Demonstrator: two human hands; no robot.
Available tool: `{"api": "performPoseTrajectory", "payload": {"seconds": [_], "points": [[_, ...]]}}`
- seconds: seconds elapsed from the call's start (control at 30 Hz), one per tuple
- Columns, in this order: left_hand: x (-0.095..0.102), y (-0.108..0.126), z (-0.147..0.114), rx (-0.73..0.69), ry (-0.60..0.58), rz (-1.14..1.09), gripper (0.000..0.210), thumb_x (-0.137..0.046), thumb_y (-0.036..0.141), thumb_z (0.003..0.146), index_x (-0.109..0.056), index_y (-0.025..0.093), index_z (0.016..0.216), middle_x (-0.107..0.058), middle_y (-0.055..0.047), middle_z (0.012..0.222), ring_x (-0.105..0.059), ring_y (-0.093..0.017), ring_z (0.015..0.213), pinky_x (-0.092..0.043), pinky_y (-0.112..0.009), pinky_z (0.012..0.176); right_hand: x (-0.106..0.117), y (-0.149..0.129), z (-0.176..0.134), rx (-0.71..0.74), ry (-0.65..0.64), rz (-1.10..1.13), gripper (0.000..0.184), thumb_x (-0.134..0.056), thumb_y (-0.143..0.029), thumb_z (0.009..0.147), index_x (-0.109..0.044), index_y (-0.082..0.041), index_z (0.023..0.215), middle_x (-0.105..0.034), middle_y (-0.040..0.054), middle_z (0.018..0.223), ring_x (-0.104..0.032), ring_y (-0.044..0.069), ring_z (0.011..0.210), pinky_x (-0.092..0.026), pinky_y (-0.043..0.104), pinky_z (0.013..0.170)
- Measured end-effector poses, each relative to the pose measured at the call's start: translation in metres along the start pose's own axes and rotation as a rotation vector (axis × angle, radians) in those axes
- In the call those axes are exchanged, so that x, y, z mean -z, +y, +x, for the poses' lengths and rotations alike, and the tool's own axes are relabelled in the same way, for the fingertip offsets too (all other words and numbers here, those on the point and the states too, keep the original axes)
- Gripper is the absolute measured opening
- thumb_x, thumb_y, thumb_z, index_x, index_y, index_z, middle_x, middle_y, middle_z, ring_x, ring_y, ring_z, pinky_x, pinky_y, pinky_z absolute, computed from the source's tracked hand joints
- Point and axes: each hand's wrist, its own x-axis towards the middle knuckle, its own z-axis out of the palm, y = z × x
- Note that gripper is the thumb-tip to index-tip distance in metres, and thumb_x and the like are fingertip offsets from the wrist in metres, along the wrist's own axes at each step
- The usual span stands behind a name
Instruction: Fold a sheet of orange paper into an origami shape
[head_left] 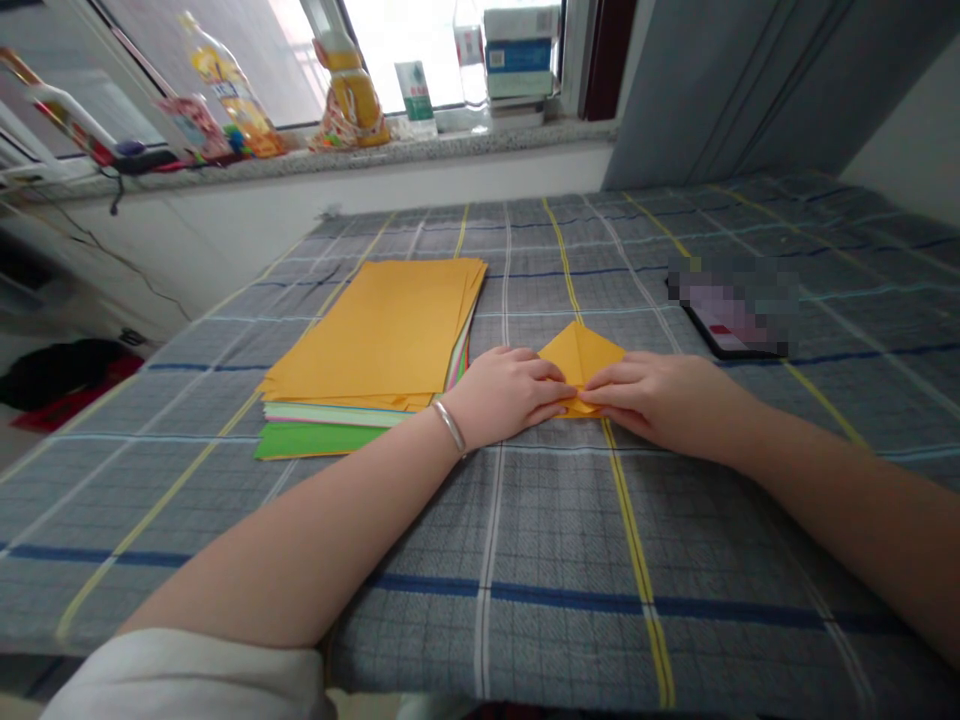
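Paper (pixel 580 350), orange and folded to a point at its far end, lies on the plaid cloth (pixel 555 530) between the left hand (pixel 514 397) and the right hand (pixel 664 400). The fingers (pixel 549 391) of both hands are clamped on its near part, fingertips close together at the middle, hiding some of the folds. A bracelet (pixel 450 426) circles the left wrist, and a pale sleeve (pixel 187 680) shows farther up that arm. Left of the paper, beyond the left forearm, lies a stack (pixel 379 330) of sheets, orange on top, with white and green edges jutting out on the near side. A phone (pixel 735 325) lies beyond the right hand, its screen partly blurred. Past the cloth, a sill (pixel 450 146) bears bottles (pixel 232 85), a tube (pixel 415 92) and boxes (pixel 519 55).
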Motion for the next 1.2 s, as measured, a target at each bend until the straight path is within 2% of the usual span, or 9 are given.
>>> {"api": "performPoseTrajectory", "payload": {"seconds": [0.17,0.43,0.5,0.57,0.67,0.73,0.87,1.03,1.2], "points": [[0.001,-0.004,-0.001,-0.027,-0.029,-0.054,0.032,-0.049,0.04,0.105,-0.073,0.027,0.12,-0.073,-0.003,0.121,-0.068,-0.02,0.105,-0.051,-0.035,0.093,0.003,0.008,-0.002,-0.018,-0.028,0.072,0.026,-0.053,-0.026,0.098,-0.078,-0.025,0.102,-0.078,0.0037,0.11,-0.071,0.022,0.096,-0.053,0.035,0.078],[-0.001,-0.019,-0.001,0.056,0.0,-0.403,0.019,-0.061,0.029,0.099,-0.078,0.019,0.098,-0.077,-0.003,0.111,-0.069,-0.017,0.106,-0.048,-0.032,0.102,0.013,0.032,-0.005,-0.134,-0.169,0.212,0.028,-0.051,-0.033,0.094,-0.077,-0.023,0.099,-0.078,0.0045,0.106,-0.071,0.023,0.099,-0.053,0.037,0.084],[-0.001,-0.02,0.0,0.139,-0.024,-0.443,0.02,-0.06,0.03,0.098,-0.076,0.019,0.094,-0.077,-0.004,0.107,-0.069,-0.017,0.101,-0.049,-0.032,0.097,0.012,0.036,-0.005,-0.22,-0.187,0.238,0.03,-0.05,-0.037,0.094,-0.076,-0.023,0.095,-0.078,0.0051,0.103,-0.071,0.023,0.095,-0.053,0.038,0.083],[-0.001,-0.021,0.001,0.289,-0.037,-0.449,0.024,-0.058,0.034,0.098,-0.075,0.018,0.091,-0.076,-0.003,0.094,-0.068,-0.016,0.087,-0.05,-0.03,0.083,0.01,0.037,-0.003,-0.344,-0.187,0.232,0.032,-0.047,-0.04,0.095,-0.075,-0.023,0.091,-0.077,0.0059,0.098,-0.07,0.024,0.09,-0.051,0.038,0.078],[-0.003,-0.019,0.003,0.526,-0.022,-0.464,0.028,-0.057,0.04,0.096,-0.07,0.018,0.084,-0.067,0.0,0.073,-0.059,-0.014,0.068,-0.042,-0.026,0.062,0.007,0.035,0.0,-0.526,-0.154,0.215,0.032,-0.047,-0.043,0.094,-0.073,-0.024,0.095,-0.077,0.0063,0.095,-0.069,0.027,0.088,-0.049,0.039,0.075],[-0.004,-0.016,0.004,0.593,0.004,-0.481,0.029,-0.057,0.041,0.096,-0.067,0.019,0.08,-0.063,0.001,0.069,-0.055,-0.013,0.064,-0.038,-0.025,0.059,0.003,0.035,0.003,-0.607,-0.129,0.219,0.031,-0.049,-0.044,0.093,-0.073,-0.025,0.098,-0.077,0.0066,0.097,-0.069,0.028,0.09,-0.048,0.039,0.076],[-0.007,-0.01,0.008,0.611,0.063,-0.405,0.022,-0.058,0.035,0.096,-0.063,0.019,0.081,-0.064,-0.001,0.075,-0.057,-0.015,0.071,-0.041,-0.027,0.066,-0.005,0.035,0.005,-0.674,-0.116,0.219,0.032,-0.049,-0.046,0.093,-0.073,-0.025,0.099,-0.077,0.0071,0.099,-0.068,0.029,0.092,-0.047,0.039,0.077],[-0.011,-0.008,0.012,0.596,0.11,-0.298,0.012,-0.061,0.027,0.096,-0.059,0.017,0.089,-0.066,-0.005,0.095,-0.062,-0.018,0.09,-0.048,-0.03,0.083,-0.009,0.036,0.009,-0.703,-0.096,0.206,0.03,-0.052,-0.045,0.092,-0.074,-0.025,0.098,-0.077,0.0067,0.1,-0.068,0.03,0.094,-0.047,0.04,0.079],[-0.015,-0.009,0.016,0.614,0.1,-0.26,0.011,-0.061,0.027,0.097,-0.058,0.018,0.092,-0.066,-0.006,0.1,-0.063,-0.02,0.095,-0.05,-0.032,0.087,-0.011,0.038,0.013,-0.711,-0.094,0.2,0.029,-0.053,-0.043,0.092,-0.075,-0.024,0.096,-0.078,0.007,0.099,-0.069,0.029,0.093,-0.047,0.04,0.079]]}}
